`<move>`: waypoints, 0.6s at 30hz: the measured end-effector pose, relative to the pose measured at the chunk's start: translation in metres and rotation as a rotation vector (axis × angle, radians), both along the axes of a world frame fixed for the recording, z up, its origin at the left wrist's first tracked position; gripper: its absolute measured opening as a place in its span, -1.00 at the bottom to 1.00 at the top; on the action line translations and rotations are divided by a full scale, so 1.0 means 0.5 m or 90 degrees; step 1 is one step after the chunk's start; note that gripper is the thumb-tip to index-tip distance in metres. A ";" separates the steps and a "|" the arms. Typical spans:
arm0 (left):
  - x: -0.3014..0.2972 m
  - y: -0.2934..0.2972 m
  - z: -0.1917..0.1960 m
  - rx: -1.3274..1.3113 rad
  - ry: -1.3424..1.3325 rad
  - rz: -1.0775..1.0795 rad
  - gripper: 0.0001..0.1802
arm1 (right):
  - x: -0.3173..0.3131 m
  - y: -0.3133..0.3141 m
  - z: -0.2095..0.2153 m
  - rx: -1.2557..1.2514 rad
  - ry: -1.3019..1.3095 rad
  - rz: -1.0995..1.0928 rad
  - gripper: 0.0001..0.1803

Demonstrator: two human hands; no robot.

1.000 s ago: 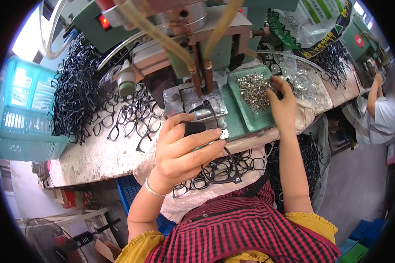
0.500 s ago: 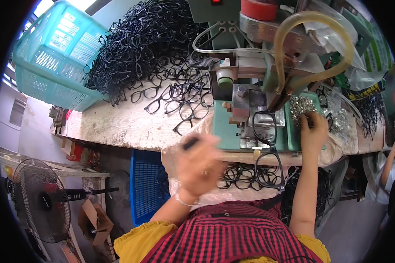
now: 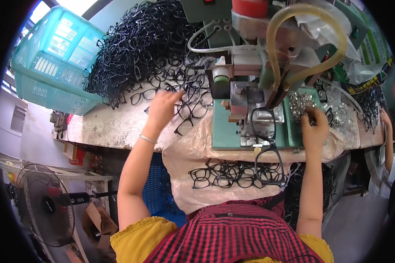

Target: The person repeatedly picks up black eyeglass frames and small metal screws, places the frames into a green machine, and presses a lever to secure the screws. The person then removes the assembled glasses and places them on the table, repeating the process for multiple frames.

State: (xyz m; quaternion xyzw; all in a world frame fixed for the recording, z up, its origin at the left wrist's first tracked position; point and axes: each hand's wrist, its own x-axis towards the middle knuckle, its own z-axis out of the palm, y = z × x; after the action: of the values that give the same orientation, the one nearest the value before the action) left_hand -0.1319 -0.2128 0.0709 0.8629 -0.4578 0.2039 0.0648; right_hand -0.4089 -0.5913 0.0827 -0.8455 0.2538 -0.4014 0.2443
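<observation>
My left hand [image 3: 163, 108] is over the loose black eyeglass frames [image 3: 193, 115] on the bench. Its fingers are stretched toward them, and nothing shows in its grasp. At the green tray [image 3: 291, 133] of small silvery metal parts [image 3: 301, 104], the thumb and fingers of my right hand [image 3: 315, 127] are pinched together; whatever lies between the tips is too small to name. One black eyeglass frame [image 3: 273, 143] hangs on the small green bench machine [image 3: 226, 131], its upper part against the metal fixture [image 3: 261, 116] and its lower part over the front edge.
A large heap of black frames [image 3: 140, 44] and a turquoise basket [image 3: 55, 83] fill the back left. More frames [image 3: 226, 175] lie on the cloth over my lap. A yellowish hose [image 3: 309, 11] arches above the machine. A fan [image 3: 44, 204] stands at left; another person's arm [image 3: 388, 140] shows at far right.
My left hand has moved from above my lap, forward and left to the loose frames; the dark piece seen at it before no longer shows. My right hand stays at the parts tray.
</observation>
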 end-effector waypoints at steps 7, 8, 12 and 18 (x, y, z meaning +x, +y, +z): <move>0.198 0.279 -0.073 -0.101 0.046 0.484 -0.56 | -0.097 0.015 0.002 -0.002 -0.029 0.003 -0.84; 0.198 0.264 -0.110 -0.163 0.178 0.525 -0.53 | -0.115 0.024 0.004 0.031 -0.016 -0.027 -0.84; 0.115 0.114 -0.115 -0.236 0.174 0.378 -0.60 | -0.110 0.071 0.064 0.152 -0.069 0.074 -0.85; 0.019 -0.026 -0.024 -0.420 0.089 0.216 -0.67 | 0.052 0.144 0.149 0.170 -0.218 0.308 -0.76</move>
State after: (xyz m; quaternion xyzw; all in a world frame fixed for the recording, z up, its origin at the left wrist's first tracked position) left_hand -0.1226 -0.2256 0.0589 0.8710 -0.2129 0.2891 0.3354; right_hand -0.3832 -0.5193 0.1573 -0.7621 0.0511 -0.4309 0.4806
